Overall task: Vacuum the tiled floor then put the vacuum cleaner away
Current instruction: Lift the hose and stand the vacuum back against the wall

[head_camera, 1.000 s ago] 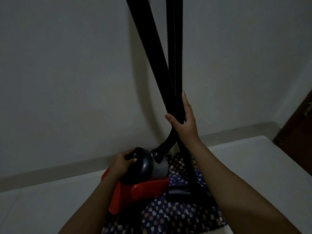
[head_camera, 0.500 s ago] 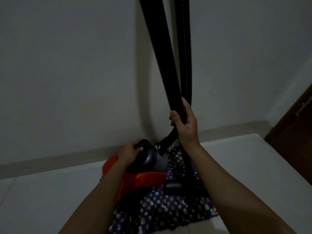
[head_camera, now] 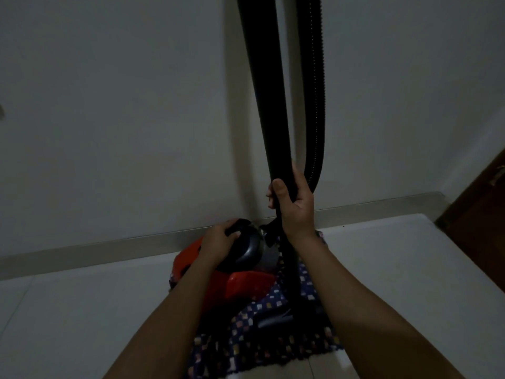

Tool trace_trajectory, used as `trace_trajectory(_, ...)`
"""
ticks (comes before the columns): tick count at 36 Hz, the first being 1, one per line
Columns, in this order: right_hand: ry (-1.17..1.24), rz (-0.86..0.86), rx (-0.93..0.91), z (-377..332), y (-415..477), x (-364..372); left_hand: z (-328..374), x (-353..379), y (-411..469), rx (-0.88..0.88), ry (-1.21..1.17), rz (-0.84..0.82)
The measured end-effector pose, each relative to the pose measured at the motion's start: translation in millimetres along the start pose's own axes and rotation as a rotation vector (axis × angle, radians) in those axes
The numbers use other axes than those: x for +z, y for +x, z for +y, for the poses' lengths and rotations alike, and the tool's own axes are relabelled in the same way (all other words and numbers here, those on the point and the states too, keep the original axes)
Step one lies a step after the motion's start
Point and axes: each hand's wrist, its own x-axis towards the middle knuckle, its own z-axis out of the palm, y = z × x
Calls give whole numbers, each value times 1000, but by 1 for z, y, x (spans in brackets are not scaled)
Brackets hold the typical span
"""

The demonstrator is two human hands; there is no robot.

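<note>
Right hand (head_camera: 296,203): clenched around the black tube (head_camera: 266,105), thumb across the front, palm toward the camera.
Tube: rises steeply from the grip and leaves the top of the frame.
Hose (head_camera: 318,105): ribbed, just right of the tube above the grip, passing behind the right hand.
Left hand (head_camera: 220,240): closed over the black handle (head_camera: 240,224), below and left of the right hand's grip.
Vacuum cleaner (head_camera: 246,277): red and dark body directly under the left hand, close to the wall (head_camera: 123,119).
Cloth (head_camera: 273,346): patterned, spread beneath the vacuum cleaner.
Tiled floor (head_camera: 82,310): pale, around the cloth.
Door (head_camera: 483,214): brown, far right of both grips.
</note>
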Motion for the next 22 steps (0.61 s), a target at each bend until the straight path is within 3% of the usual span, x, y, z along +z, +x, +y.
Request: trace_trajectory(22,4,35,-15,-1,-3,-4,30,-4,-15,5,178,72)
